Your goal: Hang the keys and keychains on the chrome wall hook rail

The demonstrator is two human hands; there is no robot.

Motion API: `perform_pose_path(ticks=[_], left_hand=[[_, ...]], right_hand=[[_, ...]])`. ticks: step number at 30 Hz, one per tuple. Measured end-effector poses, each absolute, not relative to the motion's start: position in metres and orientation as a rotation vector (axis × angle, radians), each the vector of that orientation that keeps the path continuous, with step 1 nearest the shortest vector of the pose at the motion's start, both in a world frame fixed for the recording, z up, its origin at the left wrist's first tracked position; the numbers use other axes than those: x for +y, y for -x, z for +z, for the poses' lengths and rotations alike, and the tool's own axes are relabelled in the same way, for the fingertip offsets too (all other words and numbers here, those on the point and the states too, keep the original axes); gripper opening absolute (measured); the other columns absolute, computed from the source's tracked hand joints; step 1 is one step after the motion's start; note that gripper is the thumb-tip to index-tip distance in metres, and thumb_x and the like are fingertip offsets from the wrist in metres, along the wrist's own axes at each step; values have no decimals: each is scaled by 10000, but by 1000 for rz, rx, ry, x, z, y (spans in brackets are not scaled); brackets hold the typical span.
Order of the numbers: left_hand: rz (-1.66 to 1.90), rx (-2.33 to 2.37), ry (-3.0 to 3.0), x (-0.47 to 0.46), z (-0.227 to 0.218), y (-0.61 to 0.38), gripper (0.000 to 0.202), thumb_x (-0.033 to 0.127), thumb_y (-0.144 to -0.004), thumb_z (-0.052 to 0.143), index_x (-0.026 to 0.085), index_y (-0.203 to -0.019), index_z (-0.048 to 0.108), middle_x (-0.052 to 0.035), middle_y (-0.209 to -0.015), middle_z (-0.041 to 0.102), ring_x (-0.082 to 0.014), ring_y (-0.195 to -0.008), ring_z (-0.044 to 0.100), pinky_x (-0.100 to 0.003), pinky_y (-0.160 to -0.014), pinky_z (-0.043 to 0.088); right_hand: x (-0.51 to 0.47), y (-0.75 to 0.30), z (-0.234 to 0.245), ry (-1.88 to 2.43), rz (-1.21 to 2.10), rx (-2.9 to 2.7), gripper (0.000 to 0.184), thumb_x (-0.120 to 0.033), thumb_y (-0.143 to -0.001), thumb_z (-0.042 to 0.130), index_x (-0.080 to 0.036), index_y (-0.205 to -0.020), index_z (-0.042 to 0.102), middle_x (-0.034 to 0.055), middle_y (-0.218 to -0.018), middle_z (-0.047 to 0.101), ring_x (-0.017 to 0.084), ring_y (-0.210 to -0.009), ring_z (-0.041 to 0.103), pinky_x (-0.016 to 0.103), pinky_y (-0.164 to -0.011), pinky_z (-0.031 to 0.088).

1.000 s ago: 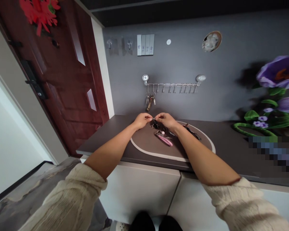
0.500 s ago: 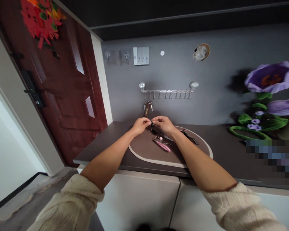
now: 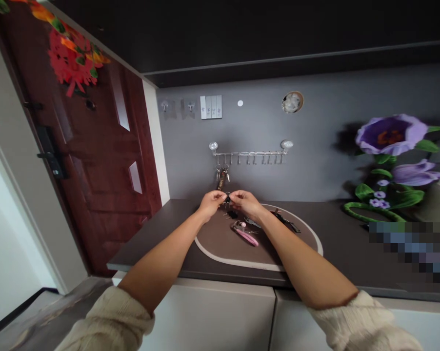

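Both hands meet above the back of an oval brown mat. My left hand and my right hand pinch a small key ring with dark keys between their fingertips. Behind them, two sets of keys and a dark strap with gold letters hang from the left hooks of a metal hook rail. On the mat below lie a pink-strapped keychain, a black key bunch and, past my right wrist, a dark strap-like item.
A dark red door stands at the left. Purple artificial flowers with green leaves fill the right end of the dark counter. A dark shelf overhangs the grey wall, which carries clear hooks and white labels.
The view has tilted up a little, so everything sits lower in the picture. Both hands have lifted the key ring slightly toward the rail; its loop now shows between the fingertips.
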State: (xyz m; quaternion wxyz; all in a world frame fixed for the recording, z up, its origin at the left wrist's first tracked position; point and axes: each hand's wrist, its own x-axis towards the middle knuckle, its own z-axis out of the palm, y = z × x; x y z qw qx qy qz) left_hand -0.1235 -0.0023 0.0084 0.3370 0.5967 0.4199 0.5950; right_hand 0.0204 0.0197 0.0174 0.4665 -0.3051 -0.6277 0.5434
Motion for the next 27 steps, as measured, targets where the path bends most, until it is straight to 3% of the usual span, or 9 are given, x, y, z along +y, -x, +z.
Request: perform_pose_path(ticks=[7,17,27], left_hand=[[1573,1082,-1538,-4,11,122,307,368,-603,628,126,-792,616,-11,-648,580,-78,-550,457,-206,-532,339],[1581,1220,-1550,-3,8,124,237,309,-615,614,128,-766,631,-8,-603,574,-73,-518,436,-205,-527,335],[1568,1311,-1582,3,2,128,199,304,-614,604,130,-706,627,3,-568,557,-81,-513,438,-214,-528,342]], right_hand=[[31,-20,14,660,1159,-1575,265,-373,-596,626,-152,-693,515,-42,-607,474,61,-548,409,209,-557,332],[33,-27,44,650,1088,-1434,269,-379,-594,625,-161,-683,494,-38,-626,475,71,-602,451,233,-643,394],[50,-12,89,700,1219,-1222,79,-183,-768,472,-179,-693,447,-24,-641,496,73,-614,536,262,-634,474]])
